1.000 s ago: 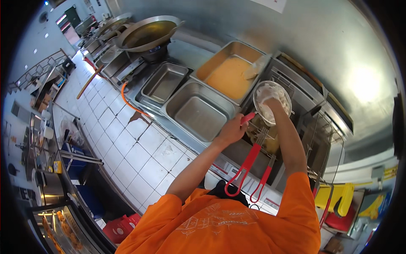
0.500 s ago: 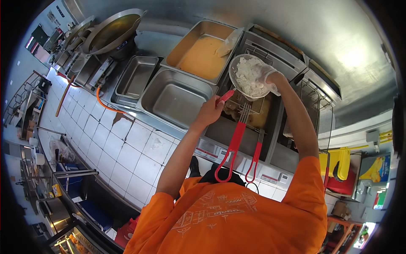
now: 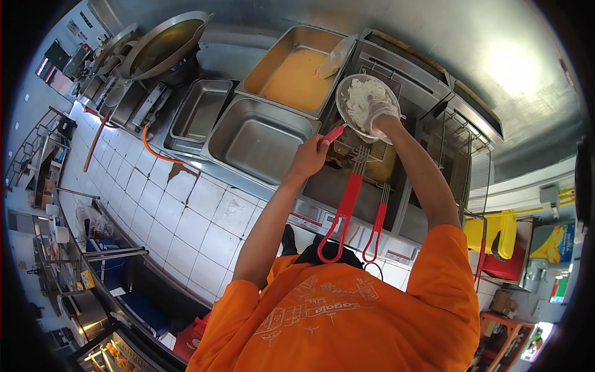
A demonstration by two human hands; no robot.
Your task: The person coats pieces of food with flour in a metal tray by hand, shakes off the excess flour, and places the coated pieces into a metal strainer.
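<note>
My left hand (image 3: 312, 152) is closed around the red handle of a round metal strainer (image 3: 341, 110), held above the open fryer. White, flour-coated pieces (image 3: 357, 99) lie in the strainer. In a loose clear glove, my right hand (image 3: 380, 113) reaches over the strainer's right side and touches the pieces; its bent fingers are partly hidden against them. Below the strainer, food sits in wire fryer baskets (image 3: 376, 150) in murky oil. Two red basket handles (image 3: 351, 197) (image 3: 375, 222) stick out toward me over the fryer's front edge.
Left of the fryer stand a bare steel pan (image 3: 260, 139), a deep pan of orange-yellow batter (image 3: 297, 80) with a plastic scoop (image 3: 336, 59), and a smaller steel tray (image 3: 201, 110). A large wok (image 3: 164, 46) is farther left. Another fryer basket (image 3: 476, 180) stands at right.
My right hand has moved from the strainer's right rim leftward onto the floured pieces inside. My left hand keeps its hold on the handle, nearly still.
</note>
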